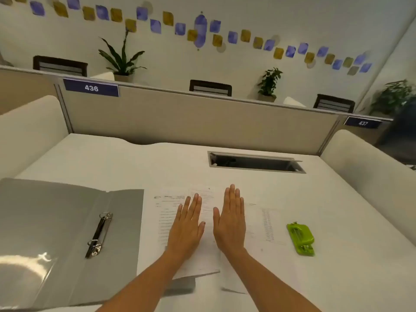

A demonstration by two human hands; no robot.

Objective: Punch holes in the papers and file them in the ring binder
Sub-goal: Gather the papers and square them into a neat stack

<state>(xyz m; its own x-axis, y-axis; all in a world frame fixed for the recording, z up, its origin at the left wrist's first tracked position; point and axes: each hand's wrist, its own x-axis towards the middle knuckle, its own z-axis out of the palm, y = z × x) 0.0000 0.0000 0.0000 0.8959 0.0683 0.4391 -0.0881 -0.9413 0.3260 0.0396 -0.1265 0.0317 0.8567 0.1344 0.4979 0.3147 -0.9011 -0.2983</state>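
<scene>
On the white desk (247, 183), printed papers (166, 212) are spread in loose overlap at the centre, and both hands are laid flat on them, palms down, fingers straight and closed on nothing. The left hand (188, 226) and the right hand (229, 221) are set side by side, just apart. To the left, a grey ring binder (56, 221) is lain open (its metal rings (99, 233) are shut). A green hole punch (300, 238) is seen right of the papers, untouched.
</scene>
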